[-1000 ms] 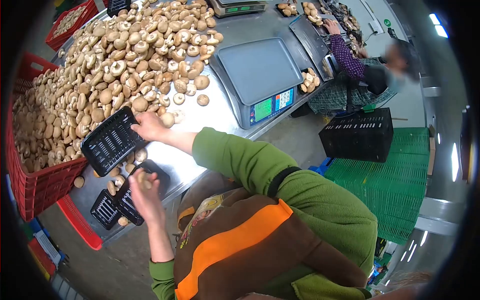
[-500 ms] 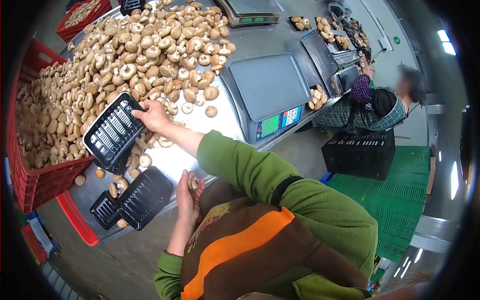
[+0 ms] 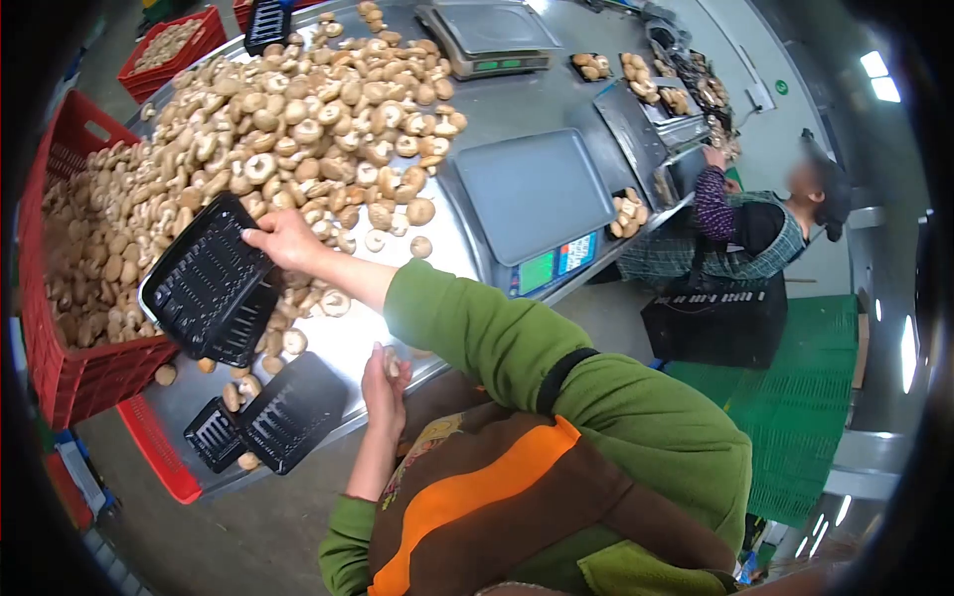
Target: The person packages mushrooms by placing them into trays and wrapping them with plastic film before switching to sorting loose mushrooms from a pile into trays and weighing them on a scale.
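My right hand [image 3: 281, 238] grips the near edge of a black plastic tray [image 3: 204, 273], thumb on the rim. The tray is tilted over the mushroom heap, with nothing lying in it; more dark tray plastic shows below it. Lower down, close to the table's edge, my left hand [image 3: 386, 389] is curled round a mushroom [image 3: 391, 362], mostly covered by the fingers. Beside it on the metal table lie a larger black tray [image 3: 293, 412] and a smaller one [image 3: 212, 434], with a few loose mushrooms [image 3: 238, 389] between them.
A big heap of mushrooms [image 3: 308, 119] spills from a red crate [image 3: 109, 377] across the table. A scale [image 3: 537, 199] stands to the right, another scale [image 3: 492, 35] behind it. Filled trays [image 3: 628, 214] lie nearby. A co-worker [image 3: 765, 219] works at the table's far end.
The tray in my right hand has swung down and to the left, and its tilt has changed. My left hand stays near the table's edge with the mushroom. The view has shifted slightly.
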